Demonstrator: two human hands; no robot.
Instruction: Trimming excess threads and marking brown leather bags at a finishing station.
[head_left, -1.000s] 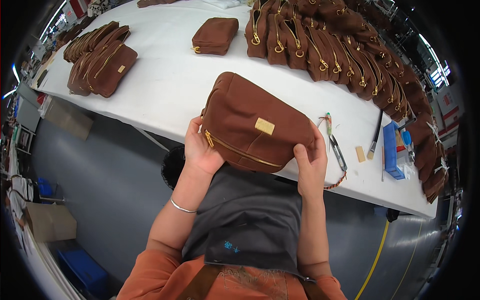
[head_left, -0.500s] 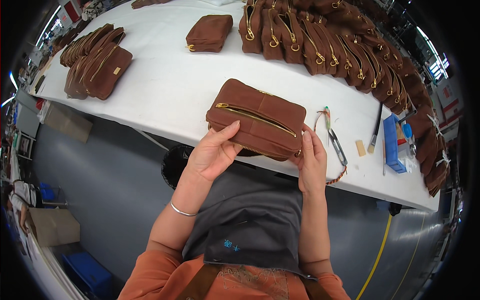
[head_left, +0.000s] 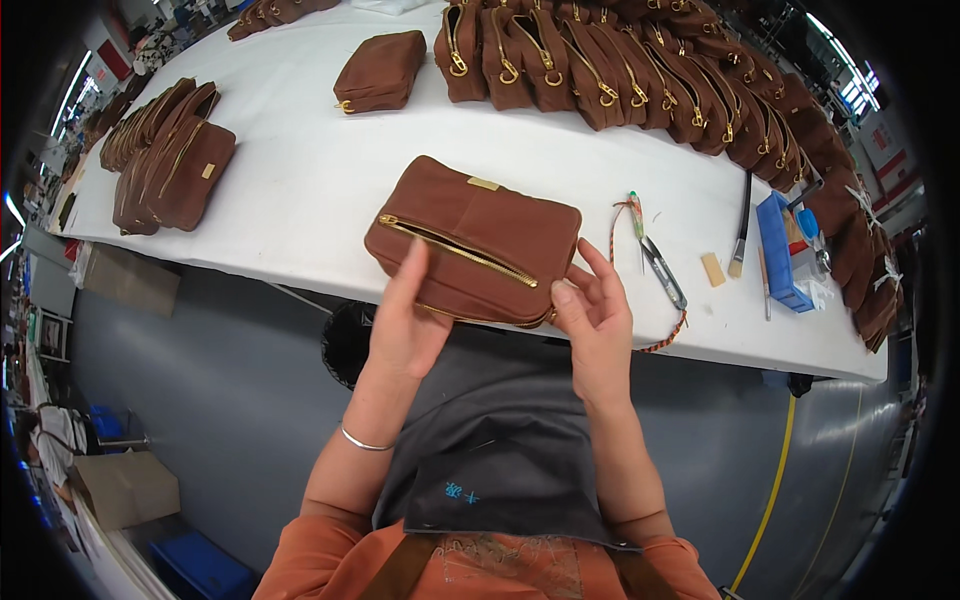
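A brown zip pouch (head_left: 500, 228) is tilted in front of me at the table's near edge. A gold zipper crosses its face, with its slider at the left end, and a small gold plate sits near its far edge. My left hand (head_left: 408, 325) is closed on the near left side, thumb over the face by the zipper and fingers partly hidden below. My right hand (head_left: 592, 320) grips the near right corner, its thumb pressed at the edge where a second zipper ends.
Rows of similar brown pouches (head_left: 600, 75) fill the far right; another stack (head_left: 180, 180) stands at left, with a single pouch (head_left: 385, 72) between. At right lie thread snips (head_left: 660, 270) on a cord, a tan block (head_left: 712, 269), a brush (head_left: 742, 235) and a blue bin (head_left: 775, 250).
The pouch has shifted left and turned flatter, showing the gold plate more fully. My right thumb has moved onto its corner. The whole view has swung slightly right.
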